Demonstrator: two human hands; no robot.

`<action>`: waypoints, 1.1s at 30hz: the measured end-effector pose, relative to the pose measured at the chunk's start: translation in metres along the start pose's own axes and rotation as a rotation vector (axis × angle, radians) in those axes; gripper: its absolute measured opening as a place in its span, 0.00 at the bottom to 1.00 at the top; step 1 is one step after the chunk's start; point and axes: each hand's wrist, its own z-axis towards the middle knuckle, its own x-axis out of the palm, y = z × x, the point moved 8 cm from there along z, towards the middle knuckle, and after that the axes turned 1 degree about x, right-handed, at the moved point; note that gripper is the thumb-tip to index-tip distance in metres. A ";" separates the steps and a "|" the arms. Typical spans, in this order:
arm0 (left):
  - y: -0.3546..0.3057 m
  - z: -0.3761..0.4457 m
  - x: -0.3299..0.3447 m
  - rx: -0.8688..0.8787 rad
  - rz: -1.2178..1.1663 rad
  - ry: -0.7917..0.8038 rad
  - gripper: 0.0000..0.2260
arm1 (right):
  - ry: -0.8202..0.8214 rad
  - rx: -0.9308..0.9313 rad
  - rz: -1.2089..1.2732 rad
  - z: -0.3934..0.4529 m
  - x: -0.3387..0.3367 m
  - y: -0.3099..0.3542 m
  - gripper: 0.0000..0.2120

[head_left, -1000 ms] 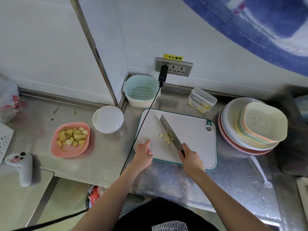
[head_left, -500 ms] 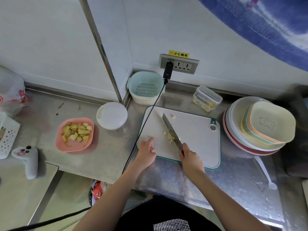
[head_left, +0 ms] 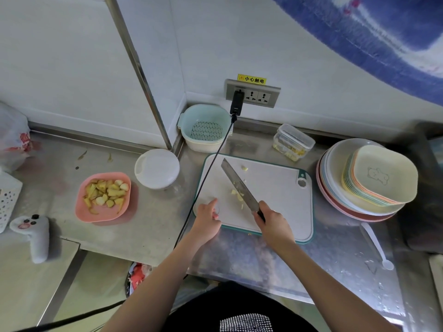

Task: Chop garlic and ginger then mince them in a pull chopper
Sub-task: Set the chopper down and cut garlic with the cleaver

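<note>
- Since the earlier frames, little has been moved: the knife (head_left: 239, 188) is kept slanted across the cutting board (head_left: 275, 188), and a stray garlic piece (head_left: 244, 167) is now seen near the board's far edge, beyond the blade.
- Head view: the knife handle is gripped by the right hand (head_left: 273, 224), fingers curled round it, at the board's near edge.
- The left hand (head_left: 207, 219) is rested on the board's near left corner, forefinger stretched forward, the other fingers loosely curled; nothing is seen to be held in it.
- The chopped garlic (head_left: 237, 195) is heaped on the board just left of the blade.
- Cut ginger and garlic are kept in the pink dish (head_left: 82, 209) toward the tabletop's left side.
- The pull chopper (head_left: 157, 168) is stood, lid on, between the dish and the board.
- Judged step: chopping is in hand, mincing not yet begun.
- Next, the scattered pieces would need to be gathered under the blade, fingertips kept clear of the edge.
</note>
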 end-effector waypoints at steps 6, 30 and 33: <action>0.002 0.001 0.000 -0.008 0.009 0.015 0.28 | 0.053 0.013 -0.165 0.005 0.011 -0.003 0.11; -0.010 0.000 -0.005 0.062 0.044 -0.047 0.19 | 0.020 0.087 -0.120 0.003 0.002 -0.039 0.08; -0.012 0.000 -0.006 0.074 0.037 -0.061 0.20 | 0.010 0.079 -0.092 0.003 -0.003 -0.040 0.08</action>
